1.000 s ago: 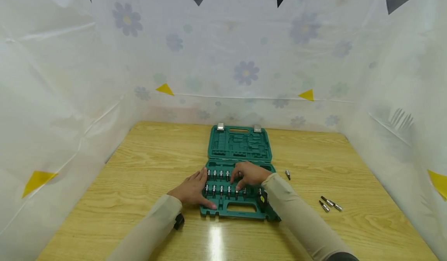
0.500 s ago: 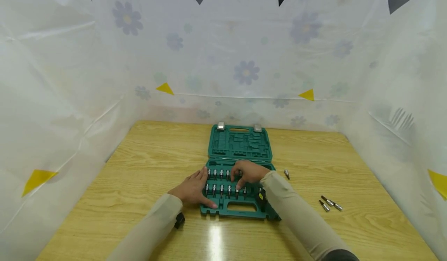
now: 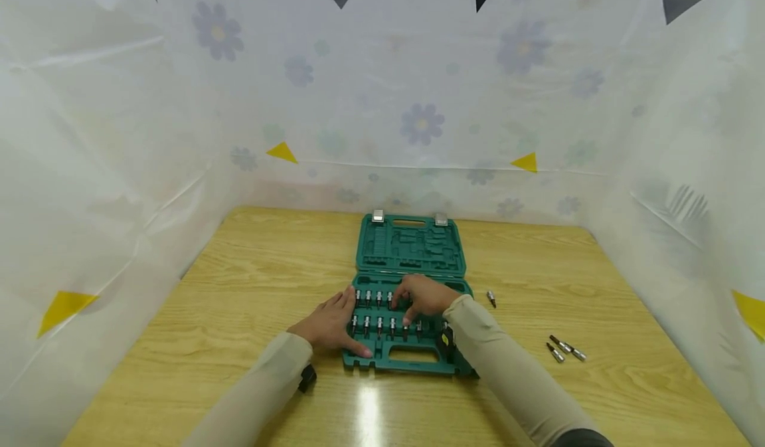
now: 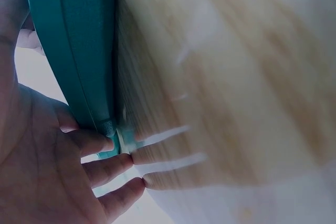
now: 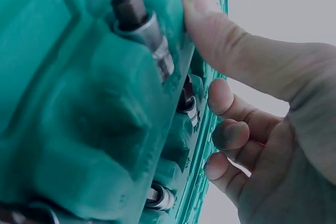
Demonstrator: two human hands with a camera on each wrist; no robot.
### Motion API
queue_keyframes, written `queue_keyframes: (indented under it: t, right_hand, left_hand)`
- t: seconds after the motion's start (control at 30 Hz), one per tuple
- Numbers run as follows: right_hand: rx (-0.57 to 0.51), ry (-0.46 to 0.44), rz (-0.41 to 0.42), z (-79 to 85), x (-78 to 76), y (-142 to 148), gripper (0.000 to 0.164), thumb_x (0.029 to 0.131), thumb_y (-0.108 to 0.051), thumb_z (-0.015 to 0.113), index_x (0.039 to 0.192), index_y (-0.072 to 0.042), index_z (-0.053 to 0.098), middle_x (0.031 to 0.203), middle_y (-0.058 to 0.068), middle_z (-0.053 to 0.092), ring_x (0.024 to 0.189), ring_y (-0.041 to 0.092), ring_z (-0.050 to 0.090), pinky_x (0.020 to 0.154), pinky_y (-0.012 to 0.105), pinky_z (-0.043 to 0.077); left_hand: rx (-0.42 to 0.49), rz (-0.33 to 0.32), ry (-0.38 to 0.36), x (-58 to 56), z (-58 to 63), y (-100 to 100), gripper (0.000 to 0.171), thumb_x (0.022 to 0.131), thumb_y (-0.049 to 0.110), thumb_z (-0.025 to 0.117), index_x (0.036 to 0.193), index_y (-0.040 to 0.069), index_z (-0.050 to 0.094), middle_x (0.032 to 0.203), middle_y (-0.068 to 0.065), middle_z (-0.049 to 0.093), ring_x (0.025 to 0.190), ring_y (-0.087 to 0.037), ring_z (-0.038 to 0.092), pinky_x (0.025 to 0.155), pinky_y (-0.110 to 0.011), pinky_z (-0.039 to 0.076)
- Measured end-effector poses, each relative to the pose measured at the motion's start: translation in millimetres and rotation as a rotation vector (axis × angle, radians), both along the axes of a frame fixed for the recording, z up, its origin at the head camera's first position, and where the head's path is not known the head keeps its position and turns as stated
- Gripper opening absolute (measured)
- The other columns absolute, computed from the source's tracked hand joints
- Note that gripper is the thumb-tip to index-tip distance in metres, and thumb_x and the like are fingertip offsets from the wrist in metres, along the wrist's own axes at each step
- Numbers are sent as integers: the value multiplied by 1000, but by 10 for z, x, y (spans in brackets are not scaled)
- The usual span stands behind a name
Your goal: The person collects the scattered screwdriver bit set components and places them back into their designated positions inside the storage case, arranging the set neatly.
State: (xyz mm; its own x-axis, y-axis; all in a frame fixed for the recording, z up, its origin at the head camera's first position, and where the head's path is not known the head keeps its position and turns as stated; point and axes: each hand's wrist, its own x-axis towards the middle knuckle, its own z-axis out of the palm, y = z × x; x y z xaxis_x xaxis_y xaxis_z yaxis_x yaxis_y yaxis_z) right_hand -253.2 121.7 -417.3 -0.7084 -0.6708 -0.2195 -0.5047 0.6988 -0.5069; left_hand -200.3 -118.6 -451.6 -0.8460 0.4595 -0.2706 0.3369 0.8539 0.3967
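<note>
An open green tool case [image 3: 412, 367] holds two rows of bit sockets [image 3: 379, 326], with silver bodies and dark tips. My left hand [image 3: 325, 323] rests against its left side, thumb over the front edge. In the left wrist view, that hand's fingers [image 4: 113, 171] reach along the case wall to the tabletop. My right hand [image 3: 427, 295] is over the rows, the thumb at a front-row bit socket and the index finger near the back row, a gap between them. In the right wrist view, the thumb [image 5: 210, 30] touches a bit socket's silver end; the other fingers curl loosely.
One loose bit socket [image 3: 491, 299] lies right of the case, and several more [image 3: 556, 353] lie farther right on the wooden table [image 3: 269, 254]. The case lid [image 3: 412, 264] lies open toward the back. White flower-patterned sheeting [image 3: 370, 101] surrounds the table.
My right hand shifts slightly, its index finger moving a little left toward the back-row bit sockets. The left hand stays in place at the case.
</note>
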Motion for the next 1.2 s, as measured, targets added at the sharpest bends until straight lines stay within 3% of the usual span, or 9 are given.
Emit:
queue_keyframes:
  t: [0.9,1.2]
  right_hand:
    - [-28,14,58,-47,-45,57,31,76,-13,81,106,-13,73,105,4,56,97,23,57,84,40,50]
    - [-41,1,42,-71,-28,71,32,78,-14,80,108,-14,72,106,3,55,100,23,56,86,40,50]
  left_hand:
    - [25,4,3,21,9,6,130,69,70,72,154,-1,2,160,-17,2,146,-37,10,114,-54,17]
    - [29,-9,4,27,-1,-3,131,69,71,71,153,-2,3,160,-18,2,145,-38,10,113,-55,18]
